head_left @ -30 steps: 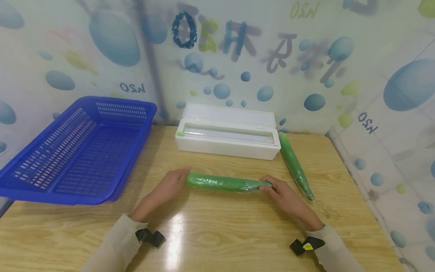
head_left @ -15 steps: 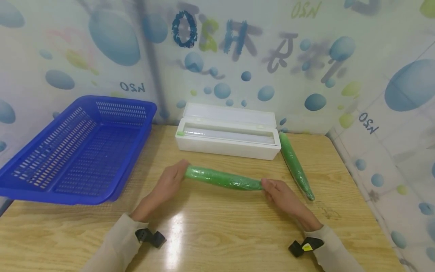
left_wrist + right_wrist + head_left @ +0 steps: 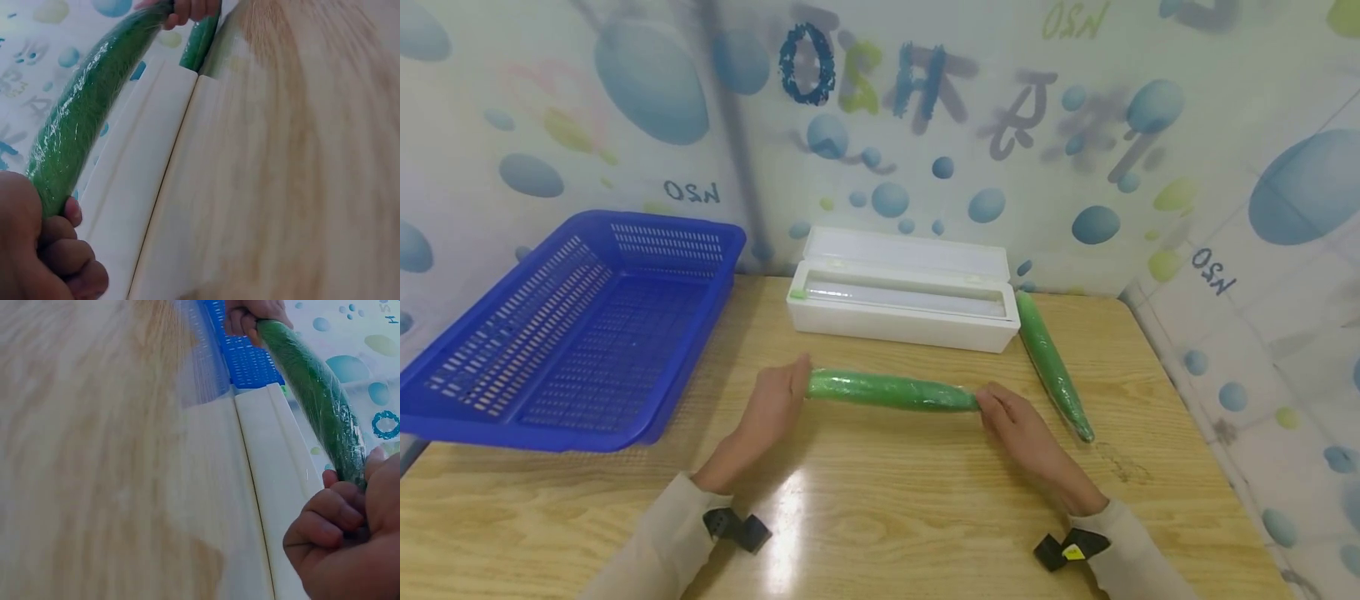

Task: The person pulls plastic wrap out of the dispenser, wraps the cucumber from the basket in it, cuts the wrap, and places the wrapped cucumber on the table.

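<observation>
A long green cucumber (image 3: 891, 392) in clear plastic wrap is stretched between both hands, held lengthwise above the table. My left hand (image 3: 772, 406) grips its left end; in the left wrist view the fingers (image 3: 65, 253) curl round that end of the cucumber (image 3: 78, 119). At the opposite end, my right hand (image 3: 1018, 429) pinches the narrower tip, and the right wrist view has its curled fingers (image 3: 328, 519) there too. A second wrapped cucumber (image 3: 1054, 367) lies slanted on the table, right of the white box (image 3: 902, 325), near the right hand.
The long white box stands lid up against the wall, with a roll of clear film (image 3: 902, 298) inside and a small green piece (image 3: 798, 294) at its left corner. A blue plastic basket (image 3: 655, 417) occupies the table's left side. Patterned walls rise behind and at right.
Both hands have lifted the wrapped cucumber slightly, its left end rising first and its right end following, so it lies more level. The box, basket and second cucumber have stayed put.
</observation>
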### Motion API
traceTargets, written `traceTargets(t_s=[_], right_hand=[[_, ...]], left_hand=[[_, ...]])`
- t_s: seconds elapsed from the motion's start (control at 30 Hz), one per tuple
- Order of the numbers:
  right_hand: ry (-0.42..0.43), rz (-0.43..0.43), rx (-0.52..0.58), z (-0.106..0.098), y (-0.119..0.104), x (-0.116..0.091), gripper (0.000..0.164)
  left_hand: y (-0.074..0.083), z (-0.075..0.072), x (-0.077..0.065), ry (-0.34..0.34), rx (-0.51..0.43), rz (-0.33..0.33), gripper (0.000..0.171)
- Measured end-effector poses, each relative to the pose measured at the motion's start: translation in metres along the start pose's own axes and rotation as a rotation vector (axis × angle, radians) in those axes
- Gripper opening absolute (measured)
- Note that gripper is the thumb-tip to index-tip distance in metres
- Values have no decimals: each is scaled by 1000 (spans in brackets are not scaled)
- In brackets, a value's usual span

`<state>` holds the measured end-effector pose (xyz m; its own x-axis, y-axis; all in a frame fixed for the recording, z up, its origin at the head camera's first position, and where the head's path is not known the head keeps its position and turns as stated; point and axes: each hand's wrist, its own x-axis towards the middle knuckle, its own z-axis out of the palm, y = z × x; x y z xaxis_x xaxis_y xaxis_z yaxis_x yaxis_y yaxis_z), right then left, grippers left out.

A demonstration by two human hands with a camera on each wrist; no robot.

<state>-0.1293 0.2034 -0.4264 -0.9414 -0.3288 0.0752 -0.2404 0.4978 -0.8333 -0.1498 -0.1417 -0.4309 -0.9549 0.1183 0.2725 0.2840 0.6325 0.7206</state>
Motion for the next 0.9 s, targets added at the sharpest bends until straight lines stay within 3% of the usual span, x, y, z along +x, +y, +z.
traceTargets(t_s=[0.1, 0.23, 0.4, 0.53, 0.7, 0.9], right_hand=[[2, -104, 6, -2, -13, -3, 15], [22, -181, -4, -6, -30, -6, 20], [72, -183, -39, -4, -20, -4, 22], [112, -92, -80, -1, -4, -1, 21], [111, 92, -57, -1, -1, 1, 45], [85, 217, -20, -3, -3, 1, 58]], left_hand=[[-1, -1, 1, -36, 0, -109, 59], [-2, -1, 2, -99, -26, -229, 59], [-2, -1, 2, -140, -60, -288, 56], [-3, -1, 2, -109, -89, -227, 56], [-2, -1, 2, -63, -127, -122, 54], [-3, -1, 1, -64, -56, 38, 42]])
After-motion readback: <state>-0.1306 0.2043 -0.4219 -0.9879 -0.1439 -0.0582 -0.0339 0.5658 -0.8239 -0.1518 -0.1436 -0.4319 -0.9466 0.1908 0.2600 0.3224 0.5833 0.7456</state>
